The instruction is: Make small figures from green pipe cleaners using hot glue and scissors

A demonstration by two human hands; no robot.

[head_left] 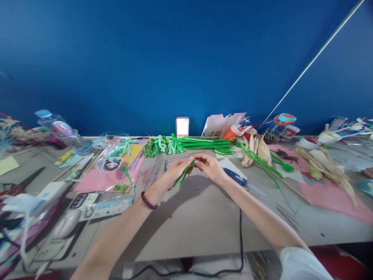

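Green pipe cleaners (183,178) are pinched between both hands above the middle of the table, their loose ends hanging down to the left. My left hand (179,169), with a dark bead bracelet at the wrist, has its fingers closed on them. Thumb and fingertips of my right hand (208,165) meet the same piece at its upper end. Just behind lie a bundle of long green pipe cleaners (204,144) and a heap of bent light and dark green ones (164,144). A blue glue gun (235,176) rests beside my right wrist.
A clear ruler (155,169) lies left of my hands. Pink paper (90,181), a plastic bottle (60,126) and a phone (80,201) are farther left. Dried husks (256,149) and orange paper cups (231,133) stand right. A black cord (240,237) hangs over the front edge.
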